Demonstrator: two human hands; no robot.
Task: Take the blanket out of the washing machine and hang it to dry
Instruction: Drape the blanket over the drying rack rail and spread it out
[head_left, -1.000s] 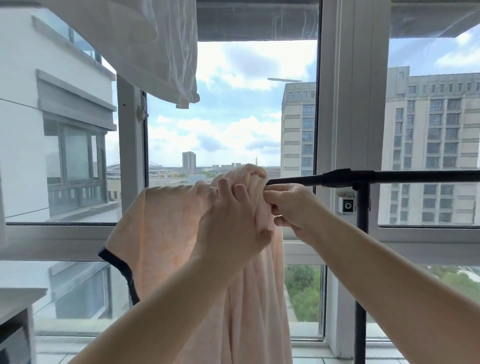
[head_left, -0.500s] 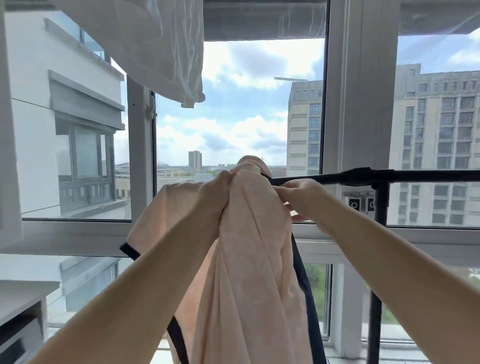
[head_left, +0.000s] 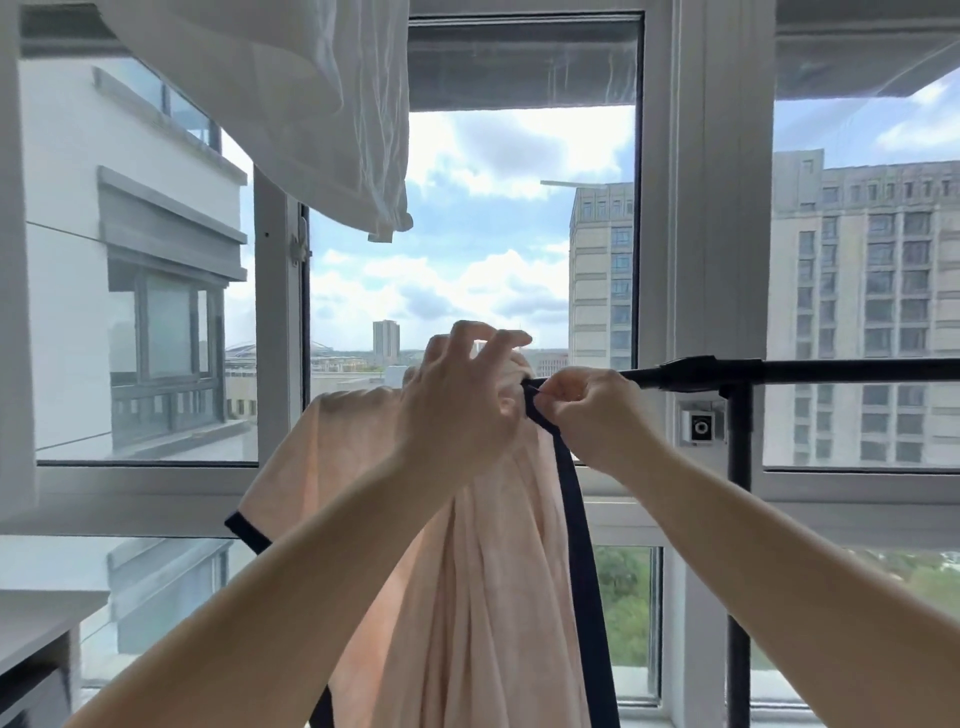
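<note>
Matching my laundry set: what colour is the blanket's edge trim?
Dark navy trim on the peach blanket, head view.

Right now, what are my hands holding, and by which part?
The right hand pinches the peach blanket by its dark edge trim, up at the black rail. The left hand holds nothing; its fingers are spread over the bunched top.

peach blanket (head_left: 483, 571) on black rail (head_left: 831, 370), right hand (head_left: 587, 410) pinching trim, seemingly
</note>
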